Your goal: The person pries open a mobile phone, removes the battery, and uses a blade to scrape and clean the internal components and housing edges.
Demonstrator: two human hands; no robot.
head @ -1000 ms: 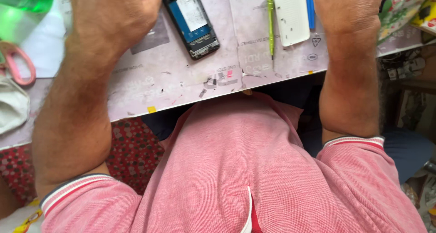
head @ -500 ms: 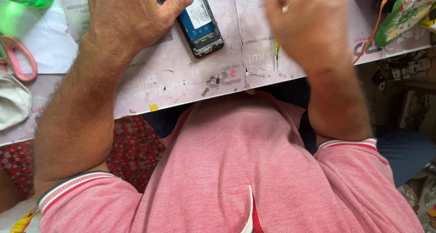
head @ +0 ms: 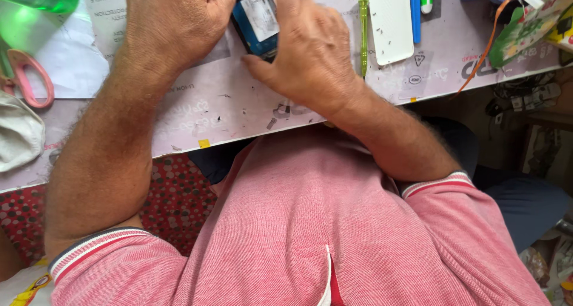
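Now: left grip [head: 173, 25] and right grip [head: 310, 55] both grasping opened phone [head: 258, 19] between them on counter [head: 239, 112]; green screwdriver [head: 363, 34] just right of right grip.

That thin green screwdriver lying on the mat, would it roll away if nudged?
Probably: the green screwdriver looks slim and round, so a sideways nudge could roll it. It seems light and stiff. The right hand beside it and the white tray might stop it.

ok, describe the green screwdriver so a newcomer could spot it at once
Start at the pale work mat on the table. Just past the right hand, the green screwdriver lies between that hand and a white tray. It is the thin lime-green stick with a ridged grip, slimmer than the blue tool beyond the tray.
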